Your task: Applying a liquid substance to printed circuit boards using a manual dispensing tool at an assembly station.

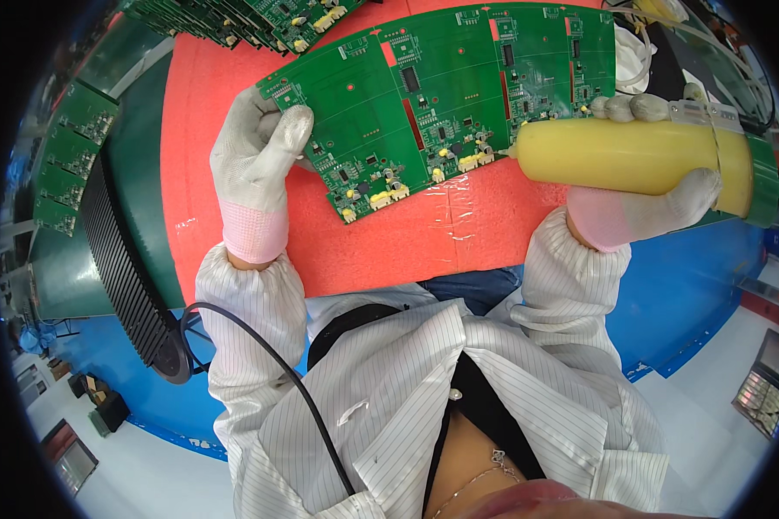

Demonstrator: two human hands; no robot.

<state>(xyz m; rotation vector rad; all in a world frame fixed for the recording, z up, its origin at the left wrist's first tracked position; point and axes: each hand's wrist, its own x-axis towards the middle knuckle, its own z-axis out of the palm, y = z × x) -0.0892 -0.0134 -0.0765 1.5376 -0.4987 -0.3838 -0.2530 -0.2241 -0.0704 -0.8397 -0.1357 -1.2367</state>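
A long green circuit board panel (pixel 454 104), made up of several joined boards, is tilted up in front of me. My gloved left hand (pixel 264 160) grips its left end, with the thumb over the front face. In my gloved right hand (pixel 614 216) is a fat yellow glue cartridge (pixel 614 160), lying nearly level, fingers over its top and thumb beneath. Its thin tip points left at the white connectors (pixel 476 162) along the panel's lower edge; whether it touches them I cannot tell. Blobs of yellowish glue sit on several components.
Red foam sheet (pixel 389 242) covers the work surface beneath the panel. Upright green boards (pixel 242 22) stand in a row at the far left. More boards (pixel 74 160) lie on the left beside a black ribbed strip (pixel 125 259). A black cable (pixel 268 342) loops near my left sleeve.
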